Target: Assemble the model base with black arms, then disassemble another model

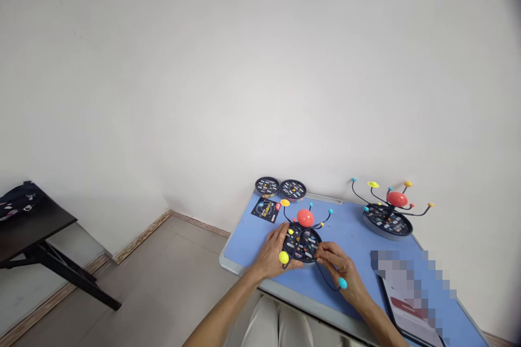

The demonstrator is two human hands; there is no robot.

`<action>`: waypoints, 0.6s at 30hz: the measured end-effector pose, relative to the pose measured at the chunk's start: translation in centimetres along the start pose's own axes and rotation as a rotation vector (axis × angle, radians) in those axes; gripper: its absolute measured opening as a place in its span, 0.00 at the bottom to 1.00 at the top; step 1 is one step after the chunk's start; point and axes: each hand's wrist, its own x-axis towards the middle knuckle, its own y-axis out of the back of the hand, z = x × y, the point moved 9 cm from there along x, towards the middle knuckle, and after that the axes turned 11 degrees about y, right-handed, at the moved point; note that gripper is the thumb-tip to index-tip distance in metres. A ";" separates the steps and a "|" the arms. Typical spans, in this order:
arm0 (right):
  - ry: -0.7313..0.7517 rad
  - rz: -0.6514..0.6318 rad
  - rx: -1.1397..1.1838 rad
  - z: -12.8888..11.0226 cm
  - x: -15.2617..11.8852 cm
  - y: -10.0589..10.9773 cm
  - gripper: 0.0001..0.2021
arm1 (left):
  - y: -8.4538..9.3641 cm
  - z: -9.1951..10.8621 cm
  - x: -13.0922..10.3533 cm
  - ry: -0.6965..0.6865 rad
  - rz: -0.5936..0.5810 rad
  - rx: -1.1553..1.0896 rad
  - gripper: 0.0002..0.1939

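Observation:
A solar system model with a red ball (305, 218) and a round dark printed base (302, 244) stands near the front edge of the blue table (252, 238). Curved black arms carry small yellow, orange and blue balls around it. My left hand (273, 254) is wrapped round the left side of the base, with a yellow ball (284, 257) in front of it. At the base's right edge, my right hand (340, 268) pinches a black curved arm whose blue ball (342, 283) hangs by the palm.
A second model (397, 199) stands at the back right. Two round dark discs (267, 185) (293, 190) and a printed card (266, 210) lie at the back left. A partly pixelated tablet (411, 312) is at the front right. A black table (40, 222) stands far left.

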 end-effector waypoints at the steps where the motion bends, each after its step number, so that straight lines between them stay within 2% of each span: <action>1: 0.005 0.004 -0.002 0.0 0.0 0.0 0.18 | 0.0 -0.1 0.0 0.006 -0.003 -0.001 0.55; 10: 0.045 0.016 -0.036 -1.2 0.8 0.5 0.18 | 0.8 0.4 0.0 0.047 0.020 -0.026 0.53; 18: 0.110 0.028 -0.134 -1.8 2.7 3.5 0.14 | 3.2 3.8 3.1 -0.017 0.034 -0.126 0.52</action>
